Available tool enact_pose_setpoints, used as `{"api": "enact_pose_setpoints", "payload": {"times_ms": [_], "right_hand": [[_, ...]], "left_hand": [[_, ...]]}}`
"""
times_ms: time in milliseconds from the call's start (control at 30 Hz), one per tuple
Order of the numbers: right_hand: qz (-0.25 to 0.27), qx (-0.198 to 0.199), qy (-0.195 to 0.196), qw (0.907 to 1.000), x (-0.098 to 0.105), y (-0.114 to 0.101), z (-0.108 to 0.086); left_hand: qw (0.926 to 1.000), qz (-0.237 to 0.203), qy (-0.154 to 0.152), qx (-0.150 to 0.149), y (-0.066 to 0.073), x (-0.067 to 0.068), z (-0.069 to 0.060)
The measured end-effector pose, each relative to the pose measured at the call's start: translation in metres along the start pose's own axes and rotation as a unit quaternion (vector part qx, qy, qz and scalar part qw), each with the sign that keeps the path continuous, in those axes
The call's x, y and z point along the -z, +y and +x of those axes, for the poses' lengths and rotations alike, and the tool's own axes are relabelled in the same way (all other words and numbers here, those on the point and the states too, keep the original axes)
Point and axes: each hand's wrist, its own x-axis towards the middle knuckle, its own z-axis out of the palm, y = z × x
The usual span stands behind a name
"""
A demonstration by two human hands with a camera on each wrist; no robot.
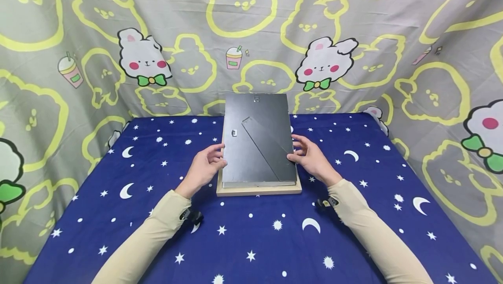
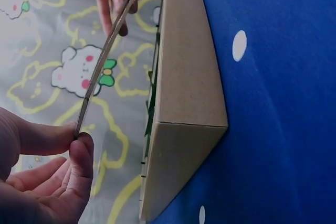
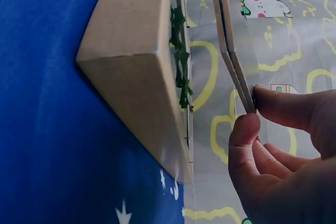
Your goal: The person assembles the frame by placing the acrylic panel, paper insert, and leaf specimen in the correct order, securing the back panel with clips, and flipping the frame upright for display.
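A black picture frame backing board [image 1: 261, 144] with a fold-out stand leg [image 1: 267, 151] is raised above a light wooden picture frame [image 1: 255, 192] on the table. My left hand [image 1: 204, 166] pinches the board's left edge between thumb and fingers. On the opposite edge, my right hand [image 1: 312, 156] pinches it too. From the left wrist view, the board [image 2: 100, 66] is tilted and apart from the frame [image 2: 189, 72]. Dark green leaf-like pieces [image 3: 181, 61] show at the frame's upper opening in the right wrist view. The board hides most of the frame's inside from the head view.
A dark blue cloth [image 1: 251, 231] with white moons and stars covers the table. Grey curtains [image 1: 251, 44] with yellow outlines and white cartoon animals hang behind and at both sides. Each wrist wears a strapped black camera, such as the left one [image 1: 192, 216].
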Motion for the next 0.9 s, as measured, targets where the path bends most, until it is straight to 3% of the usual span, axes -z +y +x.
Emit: {"api": "enact_pose_setpoints", "payload": {"times_ms": [333,900], "right_hand": [[-0.020,-0.003,-0.022,0.9995,-0.002,0.002,0.000],[-0.020,-0.013,-0.020,0.9995,-0.003,0.010,0.002]], "left_hand": [[0.9996,0.027,0.004,0.010,-0.002,0.000,-0.001],[0.9983,0.057,-0.004,0.000,-0.005,0.000,-0.002]]}}
